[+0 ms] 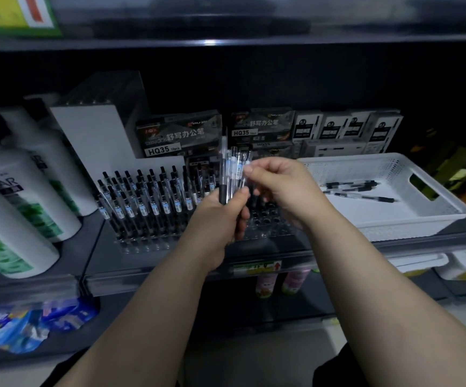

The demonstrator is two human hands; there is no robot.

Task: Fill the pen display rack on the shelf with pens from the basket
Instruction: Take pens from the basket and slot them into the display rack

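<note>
- My left grip (220,219) is in front of the pen display rack (142,241), before its right part. It is clenched around a bundle of pens (231,174).
- The pens of the bundle stand nearly upright, and their upper ends rise above my fingers.
- My right grip (279,188) is also in front of the rack, just to the right of the bundle. Its thumb and fingers pinch the upper part of a clear pen in the bundle. Which pen it is I cannot tell, because this place is blurred.
- The rack stands on the shelf (103,247). Its left part is full of racked pens (148,196) in rows, all leaning a little, with the black tops up.
- The right part of the rack, behind my hands, shows open holes (265,216).
- The white basket (410,222) stands on the same shelf, just to the right of the rack. A few loose pens (360,191) lie flat on its bottom.
- Behind the rack there are dark pen boxes (176,138) marked HQ35. Further right behind it are small white boxes (346,129).
- To the left of the rack stand white bottles (30,208) with green labels.
</note>
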